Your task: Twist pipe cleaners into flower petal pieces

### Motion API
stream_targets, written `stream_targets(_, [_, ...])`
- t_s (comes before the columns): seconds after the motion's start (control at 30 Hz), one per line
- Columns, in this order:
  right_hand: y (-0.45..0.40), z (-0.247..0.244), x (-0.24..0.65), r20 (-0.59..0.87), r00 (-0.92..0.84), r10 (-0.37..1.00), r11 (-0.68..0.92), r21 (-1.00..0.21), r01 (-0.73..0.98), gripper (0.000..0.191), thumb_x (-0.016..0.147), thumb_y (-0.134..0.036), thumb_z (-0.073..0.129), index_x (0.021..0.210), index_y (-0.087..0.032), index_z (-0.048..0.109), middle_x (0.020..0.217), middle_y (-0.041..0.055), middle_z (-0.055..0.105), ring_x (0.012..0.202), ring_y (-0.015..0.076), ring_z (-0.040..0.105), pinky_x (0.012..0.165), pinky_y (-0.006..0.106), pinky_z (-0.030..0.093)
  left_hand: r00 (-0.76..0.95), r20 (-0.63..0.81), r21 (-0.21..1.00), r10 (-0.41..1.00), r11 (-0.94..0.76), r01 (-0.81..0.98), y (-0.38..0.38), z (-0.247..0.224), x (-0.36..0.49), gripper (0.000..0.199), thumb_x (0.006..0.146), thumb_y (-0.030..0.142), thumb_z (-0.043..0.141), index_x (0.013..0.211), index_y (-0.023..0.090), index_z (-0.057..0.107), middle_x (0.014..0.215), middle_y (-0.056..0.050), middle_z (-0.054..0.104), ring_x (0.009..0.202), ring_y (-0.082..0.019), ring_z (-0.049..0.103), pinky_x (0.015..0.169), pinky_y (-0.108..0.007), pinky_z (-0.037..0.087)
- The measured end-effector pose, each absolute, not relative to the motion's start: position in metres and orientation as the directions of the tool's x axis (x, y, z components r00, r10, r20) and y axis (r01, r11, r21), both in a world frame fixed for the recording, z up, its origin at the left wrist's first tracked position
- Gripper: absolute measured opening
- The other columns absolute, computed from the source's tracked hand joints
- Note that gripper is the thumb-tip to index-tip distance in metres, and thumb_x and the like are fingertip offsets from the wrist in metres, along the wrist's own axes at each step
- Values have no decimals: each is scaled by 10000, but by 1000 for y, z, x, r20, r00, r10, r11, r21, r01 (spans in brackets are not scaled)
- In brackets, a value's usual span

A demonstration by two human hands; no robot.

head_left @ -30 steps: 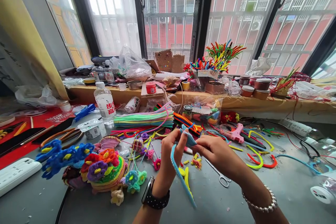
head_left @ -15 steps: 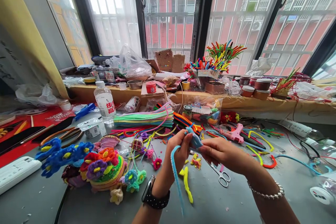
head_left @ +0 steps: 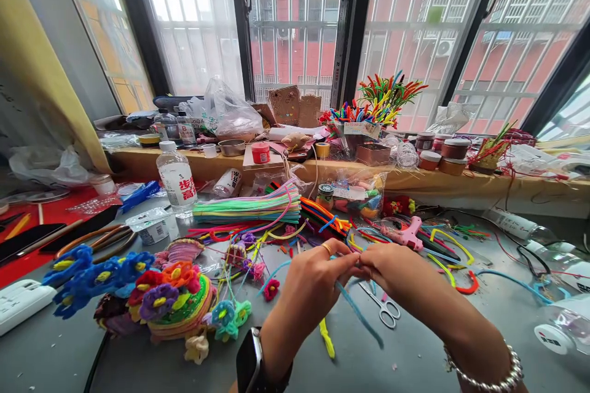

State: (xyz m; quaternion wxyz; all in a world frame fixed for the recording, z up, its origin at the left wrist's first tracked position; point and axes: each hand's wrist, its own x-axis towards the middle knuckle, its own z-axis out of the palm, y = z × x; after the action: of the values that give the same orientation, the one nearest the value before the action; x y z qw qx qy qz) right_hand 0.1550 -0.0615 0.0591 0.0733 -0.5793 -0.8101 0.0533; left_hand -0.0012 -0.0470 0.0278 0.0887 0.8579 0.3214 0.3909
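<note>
My left hand and my right hand meet fingertip to fingertip above the middle of the table. Both are closed in a pinch on a light blue pipe cleaner. One length of it hangs below the hands toward the lower right, and a thinner blue end sticks out left of my left hand. The part between the fingertips is hidden. Under the hands lie a yellow pipe cleaner piece and scissors with silver handles, close to my right hand.
Pipe cleaner flowers crowd the left side, beside a white power strip. Behind the hands lies a bundle of pastel pipe cleaners near a water bottle. A pink glue gun and a plastic bottle are at right.
My hands have turned inward, bringing the fingertips together and hiding the blue bunched part. The pipe cleaner's hanging tail has swung from left of the hands to the lower right. The view shifted slightly.
</note>
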Motion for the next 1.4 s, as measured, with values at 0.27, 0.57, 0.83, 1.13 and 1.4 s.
stream_targets(0.27, [-68, 70, 160, 317, -294, 902, 419, -472, 775, 154, 757, -248, 506, 712, -180, 636, 693, 45, 627, 648, 160, 553, 599, 253, 402, 441, 410, 749, 798, -571, 337, -37, 27, -3, 199, 715, 323, 545, 788, 215, 696, 678, -48, 667, 601, -146, 565, 567, -214, 410])
stream_targets(0.57, [-54, 61, 155, 162, -249, 955, 234, -927, 292, 289, 691, -411, 563, 760, -136, 620, 591, -4, 552, 494, 88, 489, 478, 204, 420, 164, 309, 935, 937, -330, 127, -36, 30, -3, 259, 646, 367, 589, 686, 127, 678, 541, -17, 584, 492, -104, 461, 459, -190, 353])
stream_targets(0.83, [-49, 54, 143, 193, -120, 974, 204, -975, 84, 267, 651, -381, 612, 737, -129, 616, 606, -1, 579, 529, 95, 502, 520, 223, 418, 287, 247, 953, 926, -285, 101, -35, 31, -5, 208, 670, 305, 571, 588, 140, 666, 519, 13, 551, 484, -74, 398, 472, -175, 316])
stream_targets(1.13, [-49, 53, 141, 167, -146, 975, 175, -983, 49, 236, 633, -337, 635, 714, -119, 598, 596, 5, 588, 537, 101, 509, 516, 225, 406, 395, 159, 968, 905, -222, 119, -35, 40, -11, 204, 642, 318, 595, 631, 132, 680, 580, -15, 597, 559, -110, 470, 538, -190, 347])
stream_targets(1.4, [-48, 52, 142, 81, -93, 992, 77, -996, -43, 218, 621, -322, 645, 712, -129, 599, 597, -9, 581, 539, 99, 545, 538, 223, 449, 426, 93, 979, 900, -161, 125, -34, 39, -11, 255, 632, 352, 594, 578, 109, 650, 449, 41, 418, 471, -65, 308, 452, -185, 242])
